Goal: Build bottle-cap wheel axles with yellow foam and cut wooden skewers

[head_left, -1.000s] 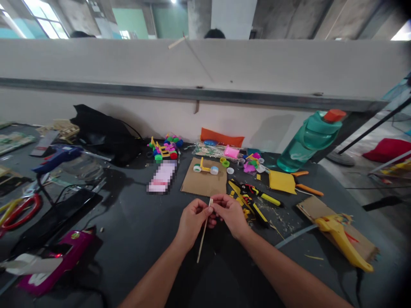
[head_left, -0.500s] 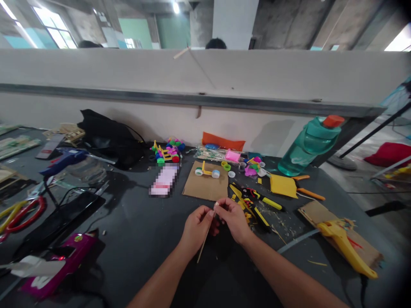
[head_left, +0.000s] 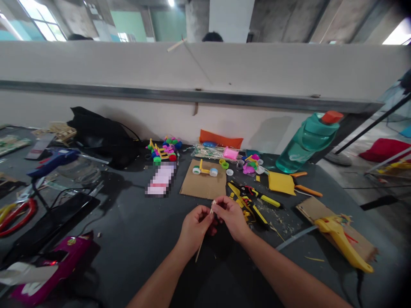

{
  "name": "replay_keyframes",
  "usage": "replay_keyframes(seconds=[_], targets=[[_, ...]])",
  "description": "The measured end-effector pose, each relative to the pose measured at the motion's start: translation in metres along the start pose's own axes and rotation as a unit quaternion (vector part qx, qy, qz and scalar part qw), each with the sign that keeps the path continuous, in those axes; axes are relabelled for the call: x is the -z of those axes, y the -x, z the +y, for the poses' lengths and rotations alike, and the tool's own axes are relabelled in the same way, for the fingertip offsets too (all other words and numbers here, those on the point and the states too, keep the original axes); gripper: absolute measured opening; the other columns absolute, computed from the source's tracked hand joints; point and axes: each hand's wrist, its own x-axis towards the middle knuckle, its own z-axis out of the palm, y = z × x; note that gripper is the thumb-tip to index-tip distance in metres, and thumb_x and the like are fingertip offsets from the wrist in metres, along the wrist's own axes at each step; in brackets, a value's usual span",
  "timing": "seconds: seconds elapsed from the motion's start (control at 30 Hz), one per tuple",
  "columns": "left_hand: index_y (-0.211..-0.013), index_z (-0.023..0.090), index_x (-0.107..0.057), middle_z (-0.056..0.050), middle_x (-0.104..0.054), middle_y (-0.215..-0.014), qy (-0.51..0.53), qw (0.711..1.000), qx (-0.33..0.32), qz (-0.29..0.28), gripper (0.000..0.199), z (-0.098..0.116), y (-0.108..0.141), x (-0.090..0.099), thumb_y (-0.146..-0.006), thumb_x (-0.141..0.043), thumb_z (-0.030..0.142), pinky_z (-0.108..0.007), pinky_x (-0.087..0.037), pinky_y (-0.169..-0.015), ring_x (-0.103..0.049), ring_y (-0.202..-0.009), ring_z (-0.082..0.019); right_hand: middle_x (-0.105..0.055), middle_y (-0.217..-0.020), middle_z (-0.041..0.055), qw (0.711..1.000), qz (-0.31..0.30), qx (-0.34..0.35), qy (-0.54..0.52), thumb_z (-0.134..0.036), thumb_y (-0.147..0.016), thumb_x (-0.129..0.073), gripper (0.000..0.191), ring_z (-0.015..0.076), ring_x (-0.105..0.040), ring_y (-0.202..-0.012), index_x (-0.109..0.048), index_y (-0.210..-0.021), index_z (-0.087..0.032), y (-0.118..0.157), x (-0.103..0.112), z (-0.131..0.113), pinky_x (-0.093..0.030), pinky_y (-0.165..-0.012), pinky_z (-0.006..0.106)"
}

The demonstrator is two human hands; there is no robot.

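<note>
Close together over the near middle of the dark table are my left hand (head_left: 195,226) and my right hand (head_left: 231,216). A thin wooden stick (head_left: 199,251) runs from between the fingertips of my left hand down toward me. My right thumb and fingers pinch its upper end, where a small pale tip shows. Just beyond my hands lies a square of cardboard (head_left: 202,190). On it rests a small yellow piece (head_left: 204,170) with bottle caps as wheels at both ends. Black-and-yellow pliers (head_left: 263,197) lie to the right of my right hand.
At the right are a leaning green bottle (head_left: 306,143), a yellow hot glue gun (head_left: 345,246) on cardboard and orange-handled scissors (head_left: 308,191) by a yellow sheet. Colourful small parts (head_left: 163,150) sit at the back. On the left lie a blue glue gun (head_left: 53,162) and a magenta power strip (head_left: 61,267).
The view has shifted slightly, so the table items appear a little further left and higher. Both hands stay together on the stick, with a bit more of its upper tip showing.
</note>
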Motion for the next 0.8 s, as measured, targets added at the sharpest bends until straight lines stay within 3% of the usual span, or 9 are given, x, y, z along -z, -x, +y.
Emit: replay_keyframes(seconds=[0.23, 0.6, 0.8], targets=[[-0.073, 0.015, -0.055, 0.001, -0.060, -0.059, -0.002, 1.000, 0.005, 0.007, 0.027, -0.0002, 0.0000, 0.0014, -0.072, -0.062, 0.040, -0.020, -0.045, -0.043, -0.053, -0.043, -0.008, -0.054, -0.062, -0.0047, 0.999, -0.029, -0.009, 0.012, -0.033, -0.066, -0.067, 0.021, 0.0085, -0.046, -0.049, -0.058, -0.077, -0.019, 0.0002, 0.0015, 0.0015, -0.038, -0.042, 0.019], [-0.072, 0.014, -0.056, 0.000, -0.060, -0.059, -0.024, 1.000, 0.000, -0.010, 0.026, -0.0056, -0.0010, 0.0030, -0.077, -0.056, 0.040, -0.021, -0.045, -0.044, -0.055, -0.042, -0.009, -0.051, -0.058, -0.0058, 1.000, 0.013, 0.023, 0.006, -0.033, -0.069, -0.065, 0.018, 0.0073, -0.041, -0.045, -0.057, -0.076, -0.019, 0.0012, -0.0005, -0.0012, -0.034, -0.039, 0.019], [-0.077, 0.014, -0.056, 0.000, -0.060, -0.060, -0.005, 1.000, 0.001, 0.001, 0.025, -0.0063, -0.0019, 0.0041, -0.079, -0.053, 0.039, -0.020, -0.045, -0.043, -0.055, -0.043, -0.009, -0.052, -0.060, -0.0050, 0.999, 0.010, 0.037, 0.014, -0.030, -0.073, -0.059, 0.021, 0.0068, -0.041, -0.044, -0.061, -0.090, -0.017, 0.0008, 0.0010, -0.0019, -0.034, -0.040, 0.020]])
